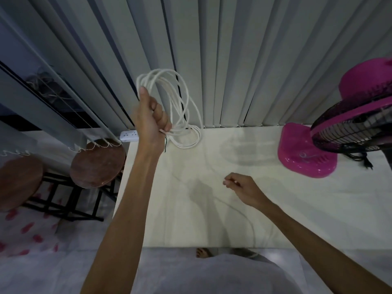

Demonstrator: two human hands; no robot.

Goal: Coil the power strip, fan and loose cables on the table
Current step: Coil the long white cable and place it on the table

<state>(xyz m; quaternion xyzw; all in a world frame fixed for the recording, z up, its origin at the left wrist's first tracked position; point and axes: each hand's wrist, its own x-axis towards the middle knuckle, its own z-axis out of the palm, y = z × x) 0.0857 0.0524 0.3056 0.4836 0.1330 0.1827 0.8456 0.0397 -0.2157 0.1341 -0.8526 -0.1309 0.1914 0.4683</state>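
My left hand [151, 117] is raised over the table's far left corner and grips several loops of white cable [169, 92]. More loops of that cable lie on the table [188, 139] just below it. The loose white strand [244, 215] runs across the table toward the near edge. My right hand [241, 189] hovers over the middle of the table and pinches this strand between thumb and fingers. A white power strip [129, 135] lies at the far left corner, partly behind my left wrist. The pink fan [347, 128] stands at the right with its black cord [360, 158] bunched beside its base.
The white table [212, 230] stands against grey vertical blinds [233, 60]. Two round brown stools [97, 164] stand on the floor to the left. A bare foot [203, 252] shows under the near edge.
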